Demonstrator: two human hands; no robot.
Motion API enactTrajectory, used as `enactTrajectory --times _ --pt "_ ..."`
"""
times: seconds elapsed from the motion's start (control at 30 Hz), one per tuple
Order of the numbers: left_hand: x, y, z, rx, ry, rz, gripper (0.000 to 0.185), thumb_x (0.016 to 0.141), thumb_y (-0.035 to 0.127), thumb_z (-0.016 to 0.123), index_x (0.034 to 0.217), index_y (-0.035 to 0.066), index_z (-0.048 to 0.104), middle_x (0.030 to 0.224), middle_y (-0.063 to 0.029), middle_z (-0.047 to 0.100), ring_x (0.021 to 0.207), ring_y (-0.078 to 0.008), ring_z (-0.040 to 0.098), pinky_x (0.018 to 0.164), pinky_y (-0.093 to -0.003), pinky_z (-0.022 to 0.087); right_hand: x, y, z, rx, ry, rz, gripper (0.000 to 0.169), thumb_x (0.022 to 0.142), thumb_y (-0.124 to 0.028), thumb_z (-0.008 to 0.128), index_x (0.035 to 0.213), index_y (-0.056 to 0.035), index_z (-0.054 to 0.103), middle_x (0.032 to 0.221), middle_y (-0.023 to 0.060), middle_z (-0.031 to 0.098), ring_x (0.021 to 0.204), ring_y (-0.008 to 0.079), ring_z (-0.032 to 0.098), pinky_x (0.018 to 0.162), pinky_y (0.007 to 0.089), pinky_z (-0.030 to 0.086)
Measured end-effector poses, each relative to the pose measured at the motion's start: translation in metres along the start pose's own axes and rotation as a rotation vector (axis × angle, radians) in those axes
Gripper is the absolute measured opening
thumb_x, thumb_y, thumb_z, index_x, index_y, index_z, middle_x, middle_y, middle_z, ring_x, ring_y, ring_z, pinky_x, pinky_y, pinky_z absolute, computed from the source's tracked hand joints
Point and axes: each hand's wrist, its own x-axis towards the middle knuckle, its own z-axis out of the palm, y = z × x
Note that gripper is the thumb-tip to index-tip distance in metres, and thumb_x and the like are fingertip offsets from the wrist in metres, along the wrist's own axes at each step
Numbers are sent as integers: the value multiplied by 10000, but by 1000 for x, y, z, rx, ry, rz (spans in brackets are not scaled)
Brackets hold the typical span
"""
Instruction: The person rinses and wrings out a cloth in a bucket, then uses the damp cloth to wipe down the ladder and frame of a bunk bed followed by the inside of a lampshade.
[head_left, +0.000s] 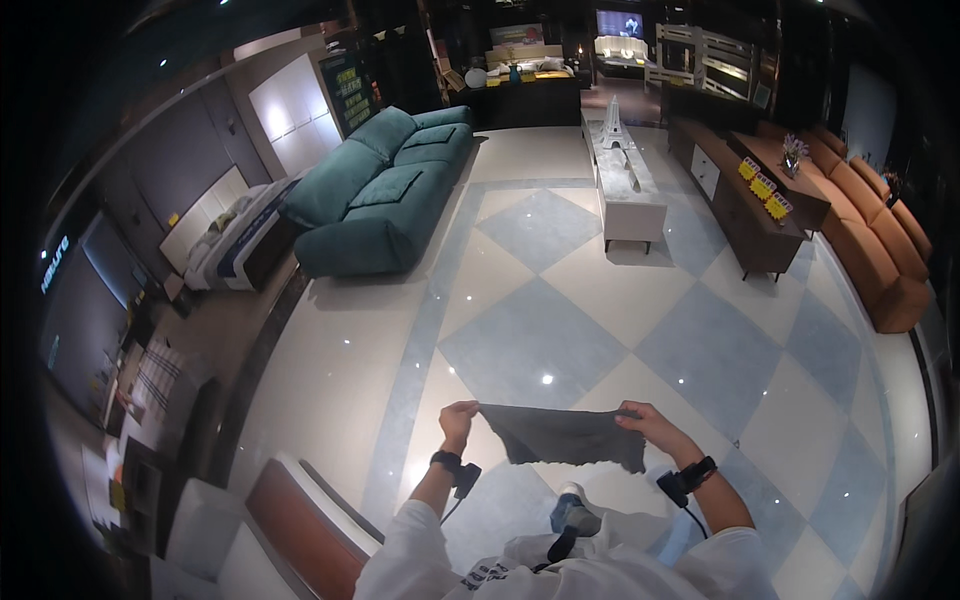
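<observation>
A dark grey cloth (566, 437) with a ragged lower edge hangs stretched between my two hands, above the tiled floor. My left hand (458, 421) pinches its upper left corner. At the upper right part of the cloth, my right hand (639, 420) grips the edge between thumb and fingers. Each wrist wears a black strap with a small black device, the left one (457, 472) and the right one (686, 480), with a cable hanging from each. Below the cloth one shoe (574, 510) shows on the floor.
A teal sofa (375, 195) stands ahead on the left. Further right are a white low cabinet (634, 221) with a tower model (614, 131), a brown cabinet (765, 244) with yellow tags, and an orange sofa (874, 232). A brown and white furniture piece (300, 517) is close at lower left.
</observation>
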Motion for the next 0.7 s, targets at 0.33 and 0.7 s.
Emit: enactTrajectory --times 0.33,0.7 --pt "240 70 87 -645 -188 -394 155 787 67 569 941 59 551 776 -21 561 706 -116 527 637 -260 439 275 -61 -152 -72 19 53 185 854 -248 564 796 -73 554 667 -49 504 626 34 447 555 192 347" --pt "554 224 205 257 -532 437 297 624 11 657 866 72 495 739 -95 558 700 -216 579 630 -324 443 619 -154 -368 -202 130 -13 256 828 -267 599 936 -35 601 803 -8 561 751 84 479 662 246 395"
